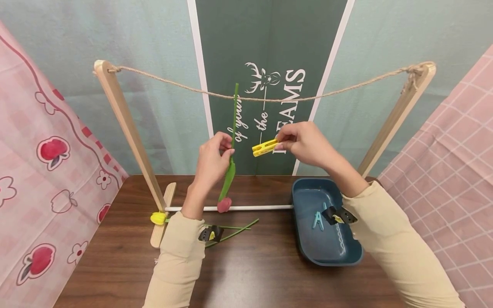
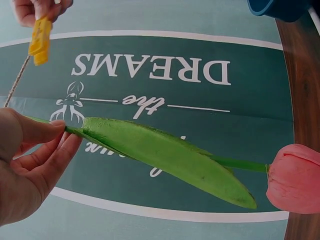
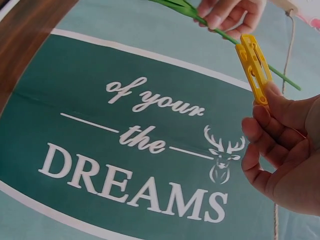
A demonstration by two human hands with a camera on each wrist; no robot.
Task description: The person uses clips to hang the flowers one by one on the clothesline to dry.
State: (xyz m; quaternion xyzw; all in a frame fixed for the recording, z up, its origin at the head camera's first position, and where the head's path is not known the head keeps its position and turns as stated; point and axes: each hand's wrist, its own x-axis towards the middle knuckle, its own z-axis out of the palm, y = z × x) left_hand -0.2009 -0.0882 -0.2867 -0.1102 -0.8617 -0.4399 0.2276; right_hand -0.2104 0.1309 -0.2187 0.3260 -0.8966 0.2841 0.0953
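My left hand [image 1: 212,160] pinches the green stem of a pink artificial tulip [image 1: 224,205] between thumb and fingers. The flower hangs head down, and the stem's upper end rises past the twine [image 1: 185,87] strung overhead. In the left wrist view its broad leaf [image 2: 165,162] spreads between the fingers and the pink bloom [image 2: 295,179]. To the right, my right hand [image 1: 306,143] pinches a yellow clothespin [image 1: 265,147] by one end, its other end pointing at the stem. The right wrist view shows the clothespin [image 3: 254,69] held below the twine, apart from it.
Two wooden posts [image 1: 129,132] hold the twine, joined low down by a white rod [image 1: 265,208]. A blue basin [image 1: 327,252] with light blue clothespins [image 1: 318,220] stands at right. On the brown table [image 1: 246,273] lie a yellow tulip [image 1: 158,218] and loose green stems [image 1: 235,233].
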